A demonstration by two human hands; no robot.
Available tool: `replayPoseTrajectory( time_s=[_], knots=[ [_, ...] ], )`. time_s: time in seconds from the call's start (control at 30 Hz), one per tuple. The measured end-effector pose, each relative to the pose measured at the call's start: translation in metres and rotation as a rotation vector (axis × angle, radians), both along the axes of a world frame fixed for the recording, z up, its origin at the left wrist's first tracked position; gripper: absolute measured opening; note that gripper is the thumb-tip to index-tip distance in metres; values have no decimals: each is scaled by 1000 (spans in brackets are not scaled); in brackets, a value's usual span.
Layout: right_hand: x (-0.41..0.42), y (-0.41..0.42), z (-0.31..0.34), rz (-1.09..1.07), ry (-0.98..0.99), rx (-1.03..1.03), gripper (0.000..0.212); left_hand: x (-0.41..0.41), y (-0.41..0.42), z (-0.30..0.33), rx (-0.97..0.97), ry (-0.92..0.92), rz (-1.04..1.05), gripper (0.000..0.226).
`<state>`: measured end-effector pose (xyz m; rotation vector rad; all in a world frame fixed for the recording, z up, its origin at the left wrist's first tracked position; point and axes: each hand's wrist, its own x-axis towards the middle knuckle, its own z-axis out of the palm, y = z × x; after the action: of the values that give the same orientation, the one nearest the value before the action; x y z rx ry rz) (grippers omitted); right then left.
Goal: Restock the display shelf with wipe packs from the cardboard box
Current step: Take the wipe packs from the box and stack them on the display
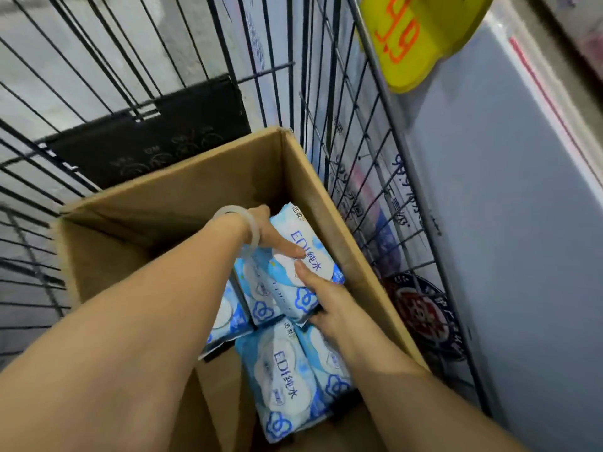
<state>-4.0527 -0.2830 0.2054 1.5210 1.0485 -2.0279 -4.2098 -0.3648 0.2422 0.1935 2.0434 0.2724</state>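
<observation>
Both hands are clamping the top wipe pack [301, 272] inside the cardboard box [202, 187]; left hand [274, 238] fingers curling over its 11 o'clock end, right hand [326, 305] at 5 o'clock; I'd lift straight up, keeping it level.

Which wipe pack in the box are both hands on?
The top wipe pack by the far right wall; left hand and right hand grip its ends. Others lie untouched.

Light is even and fairly bright, cool in tone, falling from above. The deep inside of the cardboard box [182, 194] lies in soft shadow, darkest under the forearms. Motion blur smears the yellow price sign [414, 37] and the far wire bars [98, 53]. Wide-angle distortion bends the bars at the left edge and stretches the near forearms. Fine print is soft.
</observation>
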Motion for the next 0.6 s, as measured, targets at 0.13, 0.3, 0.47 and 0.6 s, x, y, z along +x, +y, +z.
replayPoseTrajectory(
  time_s=[0.13,0.3,0.47,0.6],
  knots=[
    [8,-6,27,53,47,-6,39,25,-43,17,60,-38,196,109],
    [13,-18,33,313,68,302,150,82,-95,39,312,39,380,55],
    [15,-25,111,596,266,404,126,133,-124,75,524,120,637,43],
    [38,-28,166,625,427,468,113,162,-131,128,615,213,631,73]
  ],
)
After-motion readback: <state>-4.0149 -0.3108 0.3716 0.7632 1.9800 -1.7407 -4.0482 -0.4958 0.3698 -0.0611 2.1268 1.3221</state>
